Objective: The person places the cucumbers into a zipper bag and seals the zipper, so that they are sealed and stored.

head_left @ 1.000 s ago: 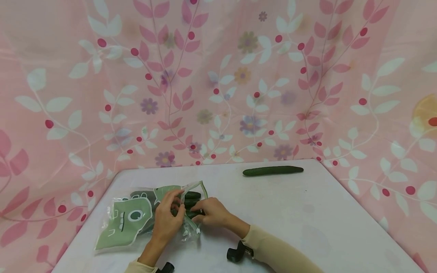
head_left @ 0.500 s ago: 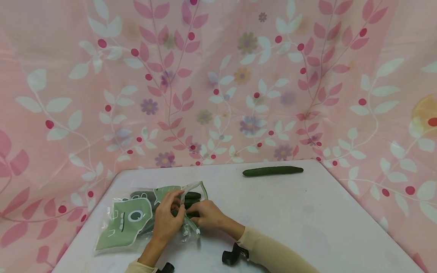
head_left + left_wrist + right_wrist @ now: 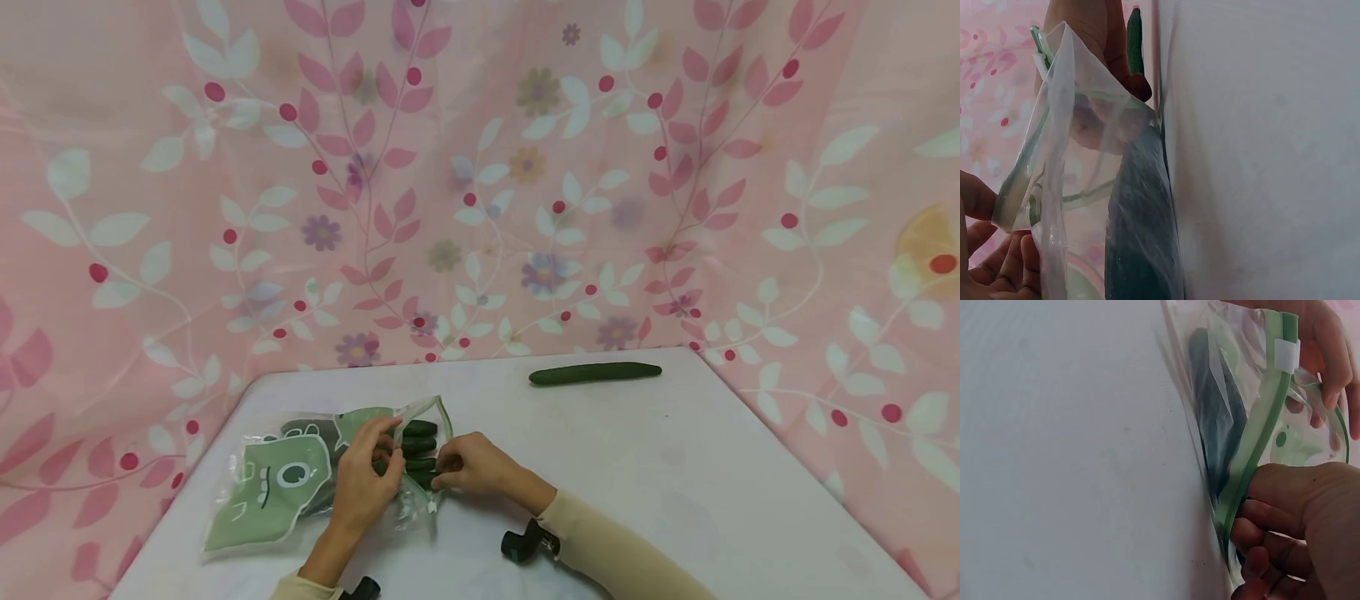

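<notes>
A clear slider zip bag (image 3: pixel 262 500) with a green cartoon face lies on the left of the table, its mouth facing right. Several dark green cucumbers (image 3: pixel 419 446) lie side by side in it, their ends showing at the mouth. My left hand (image 3: pixel 363 479) pinches the mouth's upper edge between thumb and fingers, holding it raised. At the mouth my right hand (image 3: pixel 480 468) has its fingers bent by the nearest cucumber's end. In the right wrist view its fingertips are partly hidden behind the green zip strip (image 3: pixel 1260 434), so whether they grip anything is unclear.
Another cucumber (image 3: pixel 596 374) lies alone near the back edge of the white table (image 3: pixel 637 475). A pink floral curtain (image 3: pixel 480 183) hangs behind. On the bag's strip sits a white slider (image 3: pixel 1286 356). A black wrist camera (image 3: pixel 521 544) hangs under the right forearm.
The right hand moved left into the bag mouth, then drew back right, uncovering more cucumber ends. The left hand keeps its pinch on the bag. The head view shifted slightly.
</notes>
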Demonstrator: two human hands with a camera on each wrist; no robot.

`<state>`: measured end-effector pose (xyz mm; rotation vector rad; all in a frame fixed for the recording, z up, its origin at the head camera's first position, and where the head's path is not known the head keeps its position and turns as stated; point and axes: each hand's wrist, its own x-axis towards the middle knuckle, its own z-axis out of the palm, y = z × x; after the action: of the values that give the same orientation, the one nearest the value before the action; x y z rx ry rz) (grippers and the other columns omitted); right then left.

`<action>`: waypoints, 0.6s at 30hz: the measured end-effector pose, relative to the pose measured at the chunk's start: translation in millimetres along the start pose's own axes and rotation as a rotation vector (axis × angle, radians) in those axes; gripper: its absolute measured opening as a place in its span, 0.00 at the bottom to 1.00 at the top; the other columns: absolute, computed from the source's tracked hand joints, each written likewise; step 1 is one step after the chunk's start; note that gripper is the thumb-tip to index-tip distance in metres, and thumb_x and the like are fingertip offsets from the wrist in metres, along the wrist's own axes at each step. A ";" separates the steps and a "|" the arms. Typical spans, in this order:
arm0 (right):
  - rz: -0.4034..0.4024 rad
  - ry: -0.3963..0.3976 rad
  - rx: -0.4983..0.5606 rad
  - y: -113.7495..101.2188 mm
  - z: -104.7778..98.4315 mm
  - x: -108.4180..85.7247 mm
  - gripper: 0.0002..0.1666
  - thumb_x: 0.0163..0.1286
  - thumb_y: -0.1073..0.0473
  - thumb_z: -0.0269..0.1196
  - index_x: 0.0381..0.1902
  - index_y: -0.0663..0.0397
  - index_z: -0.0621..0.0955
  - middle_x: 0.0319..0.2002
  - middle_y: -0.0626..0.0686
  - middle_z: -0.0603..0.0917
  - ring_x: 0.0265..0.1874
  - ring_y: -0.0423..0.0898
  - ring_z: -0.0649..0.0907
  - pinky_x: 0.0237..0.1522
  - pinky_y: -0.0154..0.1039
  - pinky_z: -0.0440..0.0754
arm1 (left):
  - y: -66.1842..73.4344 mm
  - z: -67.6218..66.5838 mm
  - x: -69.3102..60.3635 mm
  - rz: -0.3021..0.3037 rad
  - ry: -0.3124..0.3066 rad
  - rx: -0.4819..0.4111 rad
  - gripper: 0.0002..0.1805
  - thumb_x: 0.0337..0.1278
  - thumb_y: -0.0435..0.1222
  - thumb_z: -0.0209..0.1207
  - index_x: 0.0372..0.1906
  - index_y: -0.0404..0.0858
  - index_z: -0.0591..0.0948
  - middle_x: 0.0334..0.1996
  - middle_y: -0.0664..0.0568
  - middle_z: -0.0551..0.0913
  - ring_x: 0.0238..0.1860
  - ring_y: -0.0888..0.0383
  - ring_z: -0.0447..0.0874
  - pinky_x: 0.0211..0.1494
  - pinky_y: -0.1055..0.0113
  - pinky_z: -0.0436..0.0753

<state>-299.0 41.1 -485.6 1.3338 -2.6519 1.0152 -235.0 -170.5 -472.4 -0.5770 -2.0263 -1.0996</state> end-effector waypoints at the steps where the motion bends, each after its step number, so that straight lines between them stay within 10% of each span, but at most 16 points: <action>1: -0.001 0.003 0.009 1.0 0.2 0.0 0.07 0.63 0.56 0.77 0.35 0.50 0.89 0.28 0.35 0.83 0.27 0.30 0.79 0.32 0.26 0.77 | -0.3 -0.5 -0.2 0.000 0.002 0.001 0.27 0.51 0.16 0.64 0.59 0.31 0.82 0.49 0.45 0.82 0.35 0.58 0.80 0.34 0.69 0.81; 18: -0.061 0.045 0.053 -1.1 12.7 0.5 0.05 0.67 0.58 0.75 0.38 0.53 0.91 0.33 0.38 0.87 0.31 0.29 0.80 0.34 0.25 0.77 | -1.3 -2.0 -0.4 0.005 -0.001 0.002 0.27 0.49 0.15 0.65 0.58 0.32 0.82 0.48 0.47 0.82 0.35 0.59 0.80 0.34 0.70 0.81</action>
<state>-295.1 33.3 -494.8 1.3747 -2.5531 1.1025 -234.8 -172.9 -472.7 -0.5819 -2.0254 -1.0941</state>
